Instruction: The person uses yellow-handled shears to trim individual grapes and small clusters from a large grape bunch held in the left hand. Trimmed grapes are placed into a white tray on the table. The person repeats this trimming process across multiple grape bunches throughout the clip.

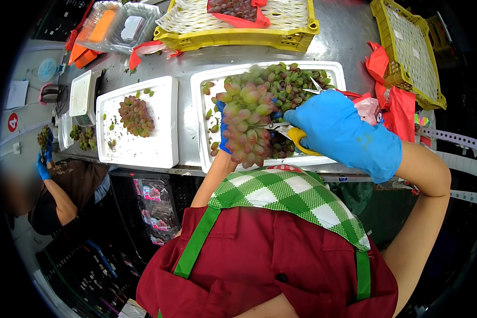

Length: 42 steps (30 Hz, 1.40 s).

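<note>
A bunch of pink-green grapes hangs over the large white tray, held from behind by my left hand. Its blue glove is mostly hidden by the fruit. My right hand, also blue-gloved, grips scissors with yellow handles, their blades pointing left at the bunch's right side. Beyond the bunch, a heap of greener grapes fills much of the tray, with loose berries along its left side. A second pair of scissors lies at the heap's right edge, partly covered by my right hand.
A smaller white tray with a grape bunch stands to the left, near a scale. Yellow crates sit at the back and right. Clear plastic boxes are back left. A gloved co-worker handles grapes at far left.
</note>
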Each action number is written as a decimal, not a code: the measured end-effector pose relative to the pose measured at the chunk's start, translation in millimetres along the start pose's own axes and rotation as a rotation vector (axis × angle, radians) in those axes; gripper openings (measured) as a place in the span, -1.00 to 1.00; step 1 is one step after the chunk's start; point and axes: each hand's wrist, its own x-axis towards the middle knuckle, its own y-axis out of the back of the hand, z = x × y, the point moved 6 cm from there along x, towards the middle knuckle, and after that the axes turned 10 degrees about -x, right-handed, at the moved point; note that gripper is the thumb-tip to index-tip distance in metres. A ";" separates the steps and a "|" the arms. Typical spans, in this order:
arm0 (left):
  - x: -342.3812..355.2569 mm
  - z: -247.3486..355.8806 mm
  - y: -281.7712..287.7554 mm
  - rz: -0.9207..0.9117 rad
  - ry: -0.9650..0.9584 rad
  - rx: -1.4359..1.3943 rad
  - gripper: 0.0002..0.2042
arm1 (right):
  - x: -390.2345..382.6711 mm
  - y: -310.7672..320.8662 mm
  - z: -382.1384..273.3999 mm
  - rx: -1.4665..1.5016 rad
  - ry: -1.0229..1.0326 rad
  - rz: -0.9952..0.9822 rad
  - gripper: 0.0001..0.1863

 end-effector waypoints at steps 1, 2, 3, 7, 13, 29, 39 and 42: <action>0.5 -0.1 0.3 -0.001 0.000 -0.002 -0.35 | -1.0 -0.3 -0.2 -0.001 0.002 0.013 -0.73; 1.0 0.0 0.7 0.000 -0.001 -0.002 -0.35 | -2.8 -0.7 -0.1 -0.002 0.004 0.026 -0.74; 0.8 -0.8 -1.2 -0.003 0.001 -0.005 -0.35 | -4.9 -1.0 -0.2 -0.004 0.004 0.038 -0.74; 1.7 -1.6 -0.2 -0.009 -0.003 -0.013 -0.36 | -10.8 -6.7 1.7 0.012 -0.039 0.030 -0.73; 2.8 0.0 -1.4 -0.031 -0.016 -0.030 -0.37 | -14.5 -5.7 4.3 0.069 -0.085 -0.041 -0.68; -3.1 16.9 -31.8 -0.212 -0.055 -0.144 -0.39 | -30.8 -5.2 10.5 0.530 -0.403 -0.029 -0.57; -31.5 3.4 -32.6 -0.143 -0.050 -0.187 -0.40 | -38.8 -47.3 4.8 0.817 -0.482 0.106 -0.52; -38.7 -1.7 -29.4 -0.141 -0.047 -0.176 -0.40 | -38.8 -53.0 1.6 0.840 -0.457 0.125 -0.52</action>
